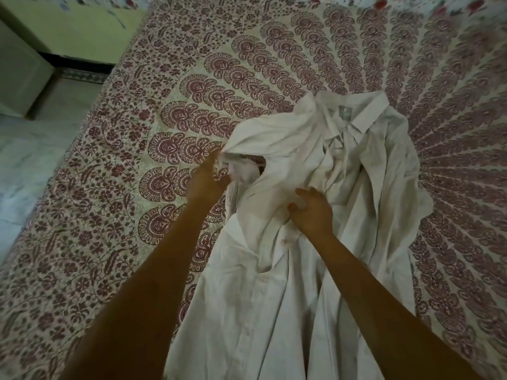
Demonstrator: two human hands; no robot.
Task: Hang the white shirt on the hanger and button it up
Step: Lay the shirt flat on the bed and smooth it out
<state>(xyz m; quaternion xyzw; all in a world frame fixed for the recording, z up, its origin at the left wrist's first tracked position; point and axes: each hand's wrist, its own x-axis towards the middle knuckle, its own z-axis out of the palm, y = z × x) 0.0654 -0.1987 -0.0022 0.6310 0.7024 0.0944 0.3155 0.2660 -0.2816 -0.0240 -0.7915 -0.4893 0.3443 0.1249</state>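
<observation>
Item: white shirt (274,283), one, lying opened and rumpled on the bed, tail end nearest the person and reaching the lower edge of view
- Collar (367,116): at the far end, turned up flat, with a small grey label (343,109) just beside it on the inside of the neck
- Cloth: heavily creased; the left front is lifted into a hollow fold, the right side spreads loose over the cover

Item: left hand (208,182), at the shirt's left edge
- State: fingertips closed together on the raised rim of the fold, pinching the cloth and holding it up off the bed
- Forearm bare, running in from the lower left

Item: right hand (312,212), on the middle of the shirt front
- State: fingers and thumb curled down into the fabric, which bunches under them; whether anything besides cloth lies inside the grasp, I cannot tell
- Forearm bare, running in from the lower right, over the shirt

Item: something pale pink (245,167) inside the lifted fold, between the two hands; too covered to identify

Item: bedspread (164,105), cream with dark red floral and fan print, under the whole shirt

Item: pale floor (22,160) left of the bed; green wall (82,23) beyond it
</observation>
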